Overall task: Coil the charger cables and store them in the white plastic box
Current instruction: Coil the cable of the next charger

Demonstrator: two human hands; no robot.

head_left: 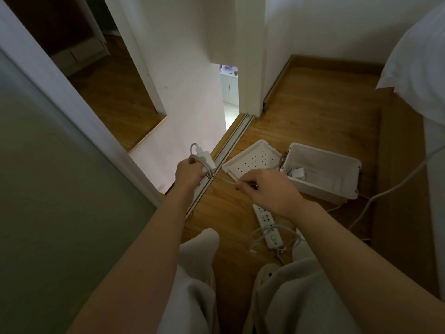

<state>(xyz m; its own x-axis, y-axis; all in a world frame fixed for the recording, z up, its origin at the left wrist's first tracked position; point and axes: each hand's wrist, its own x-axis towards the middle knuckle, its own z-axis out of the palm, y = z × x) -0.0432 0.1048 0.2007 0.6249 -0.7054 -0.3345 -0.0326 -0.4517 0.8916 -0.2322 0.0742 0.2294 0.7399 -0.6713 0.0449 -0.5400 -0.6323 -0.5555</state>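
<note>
So the charger cable (pixel 222 180) is mid-coil right now: the left hand (pixel 187 173) is closed around the white charger brick (pixel 204 160) with a few loops already bunched against it, and a loose stretch runs across to the right hand (pixel 267 189), which is pinching it between fingertips, ready to feed the next loop I'd guess. Just past the right hand sits the white plastic box (pixel 322 174) on the wooden floor (pixel 313 112), open, with what looks like one white charger (pixel 297 173) already lying inside near its left end, so that's probably one done. The perforated lid (pixel 252 159) is off and lying flat on the floor between the two hands, a bit farther out, touching or nearly touching the box. Under the right wrist and closer to the body there's a white power strip (pixel 268 227) with another loose cable (pixel 274 237) looped messily over it, not coiled yet as far as I can tell. Another white cord (pixel 395 186) trails off to the right past the box. So roughly: one stored, one in hand, at least one left, then the lid.
</note>
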